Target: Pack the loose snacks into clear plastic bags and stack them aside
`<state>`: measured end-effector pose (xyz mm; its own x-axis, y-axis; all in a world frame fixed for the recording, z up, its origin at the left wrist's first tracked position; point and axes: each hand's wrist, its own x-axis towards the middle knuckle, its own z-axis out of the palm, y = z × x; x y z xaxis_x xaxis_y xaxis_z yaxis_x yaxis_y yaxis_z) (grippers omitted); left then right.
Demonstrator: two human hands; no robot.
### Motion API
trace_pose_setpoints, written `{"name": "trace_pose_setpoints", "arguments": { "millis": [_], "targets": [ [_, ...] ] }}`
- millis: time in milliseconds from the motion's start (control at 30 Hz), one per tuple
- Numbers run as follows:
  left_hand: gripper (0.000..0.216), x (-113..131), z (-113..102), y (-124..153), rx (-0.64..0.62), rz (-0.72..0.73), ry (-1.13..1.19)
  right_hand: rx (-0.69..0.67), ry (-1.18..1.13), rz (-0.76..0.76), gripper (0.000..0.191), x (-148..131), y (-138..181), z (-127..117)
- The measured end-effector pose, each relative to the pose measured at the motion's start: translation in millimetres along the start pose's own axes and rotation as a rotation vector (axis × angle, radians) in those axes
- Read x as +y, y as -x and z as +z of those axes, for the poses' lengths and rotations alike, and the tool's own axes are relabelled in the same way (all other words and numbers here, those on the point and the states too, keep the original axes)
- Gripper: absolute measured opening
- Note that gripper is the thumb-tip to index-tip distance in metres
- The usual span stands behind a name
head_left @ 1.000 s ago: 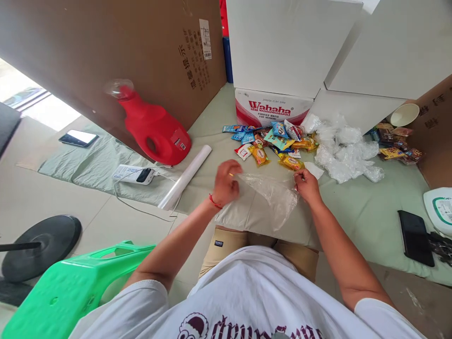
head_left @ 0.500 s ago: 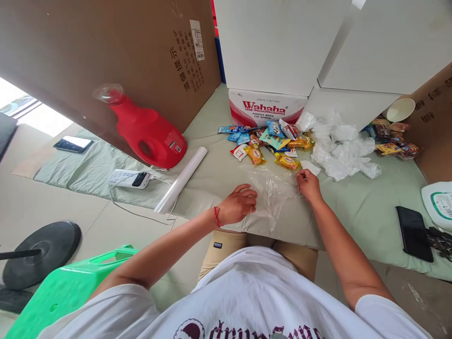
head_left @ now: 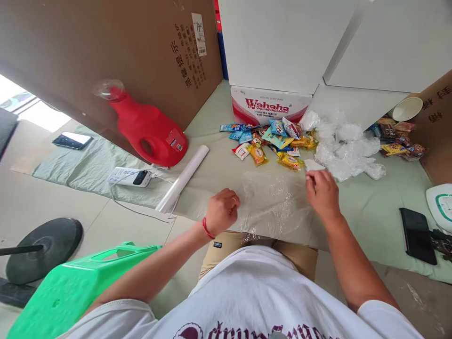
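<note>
A sheet of clear plastic film is stretched between my hands over the front of the cloth-covered table. My left hand is closed on its left edge, and a red string bracelet circles that wrist. At the opposite edge, my right hand pinches the film between thumb and fingers. Beyond the film lies a pile of wrapped snacks in blue, yellow and red packets. A small white paper piece lies just past my right hand. The film's lower edge hangs near the table's front edge.
Crumpled clear plastic lies right of the snacks, before white boxes. A roll of film, a red jug and a power bank are on the left. A black phone lies right; a green stool stands lower left.
My hands have moved apart, the left one leftward and the right one rightward. Between them, the bunched film has spread wider and flatter. My left fingers have closed.
</note>
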<state>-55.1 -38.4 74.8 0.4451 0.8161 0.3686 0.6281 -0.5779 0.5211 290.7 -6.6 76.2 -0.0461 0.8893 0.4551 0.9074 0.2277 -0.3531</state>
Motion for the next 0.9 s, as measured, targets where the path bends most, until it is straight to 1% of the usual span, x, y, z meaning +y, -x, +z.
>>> {"name": "trace_pose_setpoints", "arguments": {
  "millis": [33, 100, 167, 200, 267, 333, 367, 433, 500, 533, 600, 700, 800, 867, 900],
  "targets": [
    [0.023, 15, 9, -2, 0.029, 0.017, 0.031, -0.074, -0.012, -0.029, 0.023, -12, 9, -5],
    [0.022, 38, 32, -11, 0.023, 0.089, 0.048, -0.24, -0.04, -0.092, 0.025, -34, 29, -5],
    [0.024, 47, 58, -25, -0.012, 0.117, 0.014, -0.356, -0.045, -0.15, 0.029, -47, 51, 6],
    [0.027, 45, 71, -33, -0.031, 0.096, -0.028, -0.388, -0.039, -0.169, 0.033, -51, 63, 13],
    [0.04, 30, 93, -47, -0.098, 0.0, -0.155, -0.41, -0.024, -0.169, 0.043, -51, 89, 26],
    [0.051, 7, 106, -52, -0.201, -0.102, -0.269, -0.412, -0.019, -0.145, 0.054, -42, 115, 32],
    [0.054, -5, 108, -50, -0.237, -0.141, -0.31, -0.414, -0.022, -0.134, 0.058, -36, 127, 31],
    [0.059, -23, 104, -40, -0.262, -0.199, -0.369, -0.415, -0.026, -0.109, 0.064, -20, 150, 24],
    [0.062, -31, 94, -24, -0.257, -0.258, -0.416, -0.401, -0.022, -0.066, 0.066, -5, 166, 15],
    [0.062, -31, 88, -15, -0.253, -0.292, -0.438, -0.389, -0.019, -0.039, 0.065, 2, 170, 12],
    [0.063, -21, 78, 6, -0.256, -0.368, -0.481, -0.366, -0.017, 0.01, 0.06, 14, 171, 9],
    [0.062, 6, 65, 42, -0.295, -0.447, -0.539, -0.337, -0.052, 0.028, 0.052, 30, 152, 17],
    [0.054, 33, 44, 72, -0.351, -0.404, -0.554, -0.332, -0.103, -0.032, 0.045, 48, 117, 29],
    [0.047, 46, 22, 77, -0.345, -0.341, -0.564, -0.337, -0.137, -0.098, 0.042, 59, 91, 33],
    [0.044, 51, 9, 73, -0.316, -0.305, -0.566, -0.329, -0.158, -0.128, 0.043, 63, 79, 33]
  ]
}}
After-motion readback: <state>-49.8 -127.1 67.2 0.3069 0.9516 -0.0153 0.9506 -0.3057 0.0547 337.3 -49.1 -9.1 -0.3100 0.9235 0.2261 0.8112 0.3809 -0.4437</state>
